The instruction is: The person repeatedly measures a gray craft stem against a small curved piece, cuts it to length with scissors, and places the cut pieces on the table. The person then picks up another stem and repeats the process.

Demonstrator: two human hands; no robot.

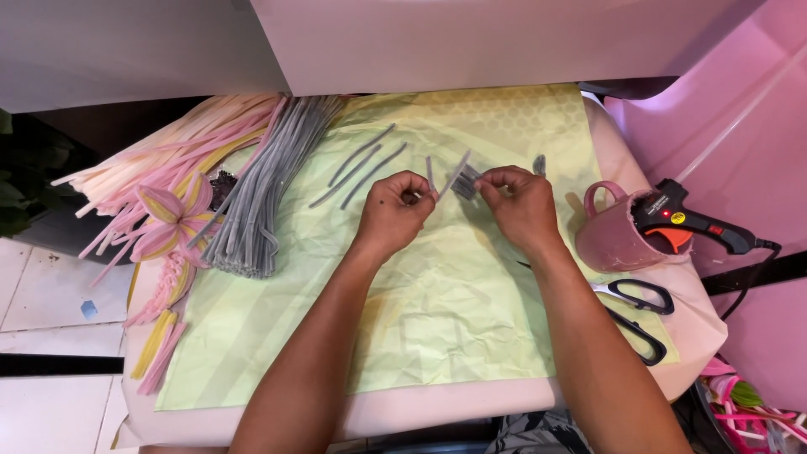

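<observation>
Pinching grey pipe cleaner pieces (458,179) over green paper sheet (437,294), above sheet's middle, likely keeping bend between fingertips for control. Your left hand (395,210) curling nearly closed, thumb and forefinger gripping one end. Your right hand (519,202) likewise clenching small, gripping folded grey bundle. Three cut grey lengths (361,168) lying on sheet's upper left. Grey stem bundle (261,193) overlapping sheet's left edge. Pink mug (612,231) holding glue gun (689,220) off sheet's right edge; scissors (639,315) lying at lower right.

Both hands (458,206) pinch grey pipe cleaners (461,178).
</observation>
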